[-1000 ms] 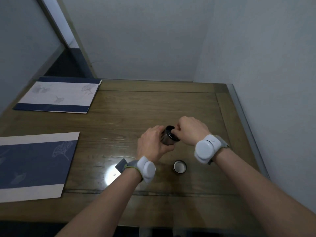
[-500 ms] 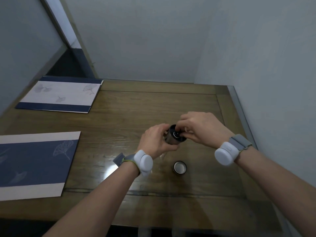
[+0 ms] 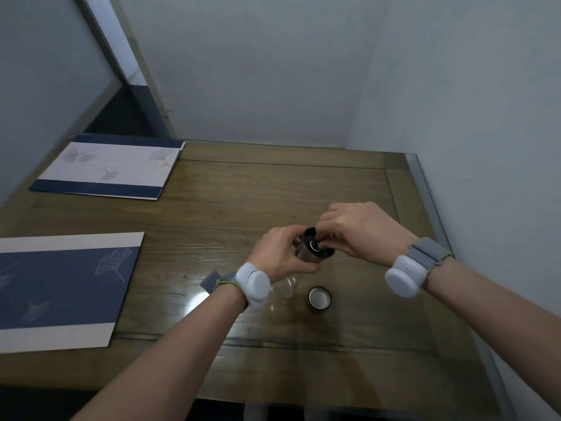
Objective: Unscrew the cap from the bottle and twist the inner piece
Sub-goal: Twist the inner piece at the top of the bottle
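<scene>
Right — my left hand wraps the bottle above the table; my right hand pinches the inner piece at its mouth — cap lies nearby.

Brown wooden table; navy-white leaf-print mats; black-rimmed cap; white wristbands.

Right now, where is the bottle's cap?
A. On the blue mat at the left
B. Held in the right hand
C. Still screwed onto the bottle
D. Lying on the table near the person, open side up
D: the cap lies on the table, pale inside showing, while the left hand holds the bottle and the right hand works at its top.
</scene>
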The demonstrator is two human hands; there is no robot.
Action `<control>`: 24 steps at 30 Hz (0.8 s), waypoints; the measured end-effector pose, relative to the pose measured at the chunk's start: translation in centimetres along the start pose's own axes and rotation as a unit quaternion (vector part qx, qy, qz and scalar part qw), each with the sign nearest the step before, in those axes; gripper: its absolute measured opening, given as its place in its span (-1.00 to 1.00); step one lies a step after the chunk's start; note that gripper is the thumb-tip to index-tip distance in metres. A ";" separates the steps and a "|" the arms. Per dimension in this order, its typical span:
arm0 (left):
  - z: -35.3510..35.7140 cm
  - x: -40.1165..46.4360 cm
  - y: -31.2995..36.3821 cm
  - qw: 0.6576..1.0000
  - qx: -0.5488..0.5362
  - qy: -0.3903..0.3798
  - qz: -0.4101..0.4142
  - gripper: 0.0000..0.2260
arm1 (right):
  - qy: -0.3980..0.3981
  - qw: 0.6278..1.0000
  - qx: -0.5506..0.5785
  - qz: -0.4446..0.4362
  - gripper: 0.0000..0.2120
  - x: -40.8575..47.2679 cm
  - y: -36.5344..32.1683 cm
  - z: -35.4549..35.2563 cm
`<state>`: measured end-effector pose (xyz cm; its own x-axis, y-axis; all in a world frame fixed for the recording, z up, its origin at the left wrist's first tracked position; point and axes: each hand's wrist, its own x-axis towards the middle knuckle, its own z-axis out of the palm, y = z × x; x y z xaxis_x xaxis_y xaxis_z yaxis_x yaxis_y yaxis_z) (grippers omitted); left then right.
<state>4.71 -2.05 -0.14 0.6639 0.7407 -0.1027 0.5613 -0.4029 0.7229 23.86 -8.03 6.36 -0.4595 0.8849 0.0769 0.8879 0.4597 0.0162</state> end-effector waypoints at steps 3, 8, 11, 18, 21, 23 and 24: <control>0.3 -0.2 0.0 1.000 0.004 0.014 -0.003 -0.69 | -0.002 1.000 0.005 0.005 -0.88 -0.1 0.1 0.3; 1.0 -0.3 -0.1 0.999 0.019 0.038 -0.009 -0.66 | -0.006 0.999 0.028 0.030 -0.87 -0.1 0.2 1.0; 1.4 -0.3 -0.2 0.998 0.031 0.048 -0.019 -0.62 | -0.006 0.997 0.057 0.053 -0.88 0.0 0.2 1.6; 1.9 -0.4 -0.5 0.996 0.050 0.068 -0.032 -0.63 | -0.012 0.995 0.075 0.069 -0.87 0.4 0.2 2.2; 1.9 -0.3 -0.5 0.996 0.053 0.066 -0.037 -0.62 | -0.010 0.994 0.077 0.079 -0.87 0.4 0.2 2.3; 2.0 -0.3 -0.5 0.996 0.051 0.067 -0.041 -0.62 | -0.010 0.993 0.079 0.089 -0.87 0.4 0.0 2.3; 2.1 -0.2 -0.6 0.996 0.050 0.067 -0.043 -0.61 | -0.010 0.992 0.080 0.093 -0.87 0.4 -0.1 2.4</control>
<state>5.23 -3.10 -1.97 0.5435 0.8369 -0.0651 0.6638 -0.3810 0.6436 23.57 -7.50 4.00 -0.2890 0.9563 0.0438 0.9436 0.2923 -0.1552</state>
